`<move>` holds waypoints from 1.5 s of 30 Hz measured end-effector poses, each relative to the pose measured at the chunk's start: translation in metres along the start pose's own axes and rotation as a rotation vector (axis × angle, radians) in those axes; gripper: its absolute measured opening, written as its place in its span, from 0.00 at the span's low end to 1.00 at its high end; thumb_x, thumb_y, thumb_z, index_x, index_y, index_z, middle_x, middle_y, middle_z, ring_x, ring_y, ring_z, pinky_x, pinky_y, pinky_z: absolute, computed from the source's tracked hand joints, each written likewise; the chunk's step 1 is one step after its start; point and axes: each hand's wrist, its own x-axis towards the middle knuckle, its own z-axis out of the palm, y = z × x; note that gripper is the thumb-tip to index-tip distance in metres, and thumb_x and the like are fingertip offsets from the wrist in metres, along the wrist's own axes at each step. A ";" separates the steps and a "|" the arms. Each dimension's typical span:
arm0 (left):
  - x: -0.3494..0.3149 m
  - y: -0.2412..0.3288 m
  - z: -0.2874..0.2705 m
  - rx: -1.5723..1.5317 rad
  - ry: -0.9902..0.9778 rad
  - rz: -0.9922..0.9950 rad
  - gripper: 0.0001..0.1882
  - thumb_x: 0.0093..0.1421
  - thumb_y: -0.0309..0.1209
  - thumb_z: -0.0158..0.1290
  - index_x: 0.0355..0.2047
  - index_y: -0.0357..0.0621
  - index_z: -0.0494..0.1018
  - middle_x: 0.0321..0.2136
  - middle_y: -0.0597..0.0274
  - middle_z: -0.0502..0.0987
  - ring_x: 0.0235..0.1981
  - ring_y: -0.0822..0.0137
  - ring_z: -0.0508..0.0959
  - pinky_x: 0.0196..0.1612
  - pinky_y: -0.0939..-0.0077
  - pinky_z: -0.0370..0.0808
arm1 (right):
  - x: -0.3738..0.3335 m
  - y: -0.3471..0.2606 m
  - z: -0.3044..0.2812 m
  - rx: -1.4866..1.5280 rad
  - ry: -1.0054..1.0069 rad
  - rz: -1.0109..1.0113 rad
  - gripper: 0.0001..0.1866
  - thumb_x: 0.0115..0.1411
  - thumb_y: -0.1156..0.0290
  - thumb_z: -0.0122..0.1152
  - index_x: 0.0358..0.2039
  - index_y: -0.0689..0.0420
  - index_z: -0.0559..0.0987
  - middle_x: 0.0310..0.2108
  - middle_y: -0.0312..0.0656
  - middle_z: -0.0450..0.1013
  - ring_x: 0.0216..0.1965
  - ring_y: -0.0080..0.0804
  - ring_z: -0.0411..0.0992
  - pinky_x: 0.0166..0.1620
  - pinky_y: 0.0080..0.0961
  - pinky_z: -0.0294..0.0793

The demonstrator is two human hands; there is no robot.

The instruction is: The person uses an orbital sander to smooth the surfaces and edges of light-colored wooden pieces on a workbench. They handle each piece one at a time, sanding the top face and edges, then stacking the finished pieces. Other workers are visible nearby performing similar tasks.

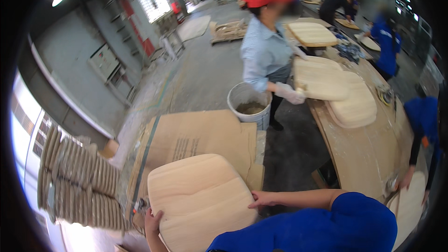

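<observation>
A pale wooden chair seat panel (200,200) with rounded corners lies in front of me, near the edge of a cardboard-covered surface (186,130). My left hand (153,221) grips its left edge, thumb on top. At the opposite edge my right hand (261,199) holds the panel, with fingertips on the rim and the arm stretched across from a blue sleeve. The undersides of both hands' grips are hidden. Next to my left hand sits a small tool (140,205) with red and dark parts, too small to name.
Tall stacks of wooden panels (79,182) stand at the left. Behind the cardboard is a white bucket (249,105). A person in a red cap (266,42) handles another panel (319,78) at a long workbench (359,154). Another person's hands (408,177) rest by a panel at the far right.
</observation>
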 end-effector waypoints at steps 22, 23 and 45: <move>-0.299 0.266 0.687 0.508 -1.261 1.799 0.31 0.51 0.34 0.62 0.54 0.39 0.65 0.40 0.49 0.77 0.38 0.50 0.77 0.42 0.64 0.74 | -0.451 0.187 -0.177 1.529 0.798 -1.435 0.59 0.45 0.18 0.38 0.69 0.44 0.41 0.66 0.57 0.47 0.63 0.69 0.48 0.61 0.69 0.49; -0.312 0.262 0.704 0.483 -1.325 1.892 0.30 0.52 0.34 0.61 0.53 0.40 0.65 0.39 0.51 0.77 0.37 0.51 0.77 0.40 0.63 0.74 | -0.488 0.197 -0.180 1.539 0.714 -1.574 0.59 0.47 0.19 0.38 0.69 0.49 0.42 0.66 0.57 0.47 0.62 0.68 0.52 0.60 0.66 0.55; -0.197 0.006 0.797 0.296 -1.738 2.258 0.25 0.55 0.31 0.51 0.55 0.54 0.69 0.53 0.53 0.68 0.51 0.50 0.70 0.52 0.60 0.70 | -0.360 0.285 -0.110 1.324 1.902 -0.534 0.27 0.58 0.67 0.60 0.55 0.65 0.68 0.50 0.51 0.72 0.49 0.39 0.74 0.51 0.35 0.73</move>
